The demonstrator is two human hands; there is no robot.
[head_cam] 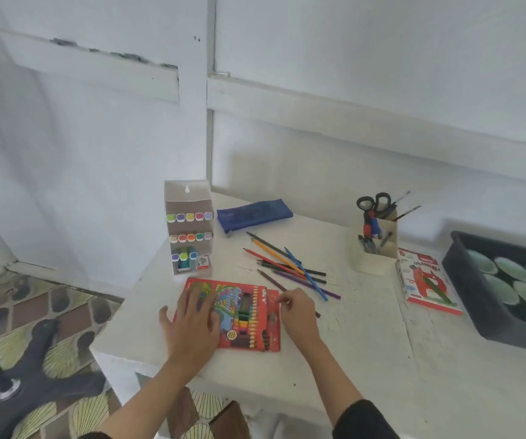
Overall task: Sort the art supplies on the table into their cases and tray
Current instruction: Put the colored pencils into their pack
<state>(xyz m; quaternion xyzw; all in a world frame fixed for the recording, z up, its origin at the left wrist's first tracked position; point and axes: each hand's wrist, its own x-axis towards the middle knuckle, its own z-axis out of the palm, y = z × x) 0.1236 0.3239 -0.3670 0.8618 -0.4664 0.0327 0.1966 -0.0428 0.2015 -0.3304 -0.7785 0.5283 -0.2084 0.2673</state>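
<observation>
Left hand (192,324) lies flat, fingers spread, pressing on the left half of the red pencil pack (249,321), which sits at the near-left of the white table (382,359). The pack has a window showing coloured pencils. A round badge low on the front looks like "18"; the script lettering is too blurred to read. Right hand (298,315) has its fingers curled, with thumb and forefinger pinching the brown pencil (269,279) at the pack's upper right corner. The pencil runs on under the hand and its tip pokes out to the right. Loose pencils (296,270) are piled crosswise just behind the pack: orange, blue, red, purple, dark. The white marker stand (189,229) is upright behind the pack, with three rows of coloured caps. A blue pouch (253,213) lies flat behind the pile. A cream pen holder (374,255) with scissors stands to the right. Beside it is a white-and-red box (426,280), print not legible. The dark tray (464,264) at far right holds pale green dishes.
</observation>
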